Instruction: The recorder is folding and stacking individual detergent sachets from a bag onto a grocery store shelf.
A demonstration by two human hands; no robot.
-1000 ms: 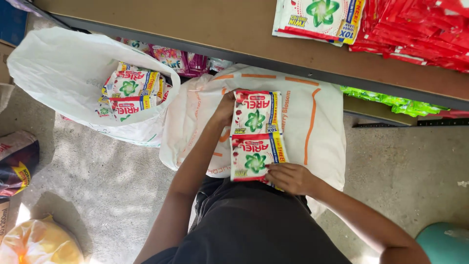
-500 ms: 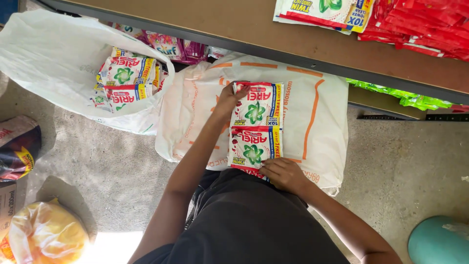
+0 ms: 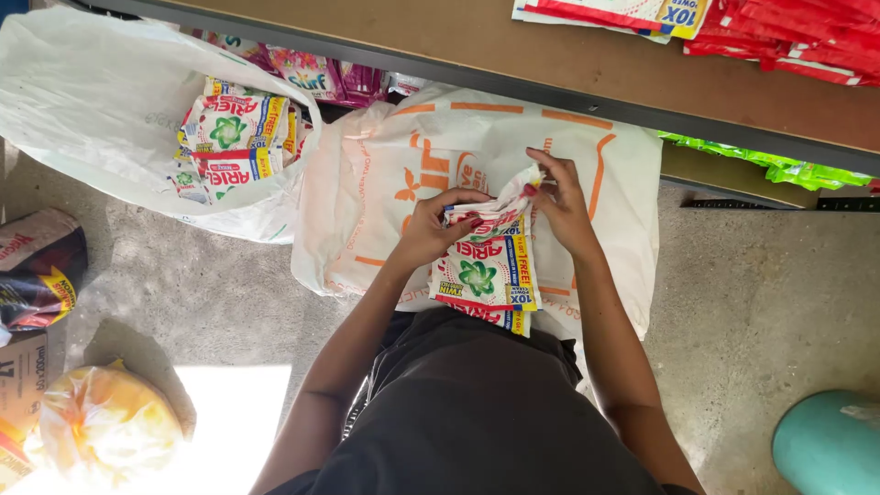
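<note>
A stack of detergent sachets (image 3: 486, 270), white with a green swirl and red and yellow bands, sits in front of the person's dark lap, held against the face of a big white sack with orange lines (image 3: 587, 165). The left hand (image 3: 431, 229) has its grip closed on the upper left edge of the stack, fingers curled over the top sachet. The right hand (image 3: 561, 203) pinches the crumpled upper right corner of the same stack between thumb and fingertips, so both grips are narrow and full. The sack stands on the concrete floor (image 3: 761, 284) and leans back under the edge of a wooden table (image 3: 568, 64); its mouth is hidden, so what it contains cannot be told. Just to its left, touching it, an open white plastic bag (image 3: 82, 119) lies with its mouth toward the person, and inside it more sachets of the same kind (image 3: 234, 137) are packed in a loose pile. Behind that bag, under the table edge, pink and purple packets (image 3: 321, 78) show. On the table top lie red packets (image 3: 797, 37) and a white strip of sachets (image 3: 596, 11). Green packets (image 3: 779, 170) sit on a lower ledge to the right. Far left, a dark printed bag (image 3: 37, 270) and a yellow plastic bag (image 3: 105, 426) rest on the floor; at lower right is a teal round tub (image 3: 830, 445).
</note>
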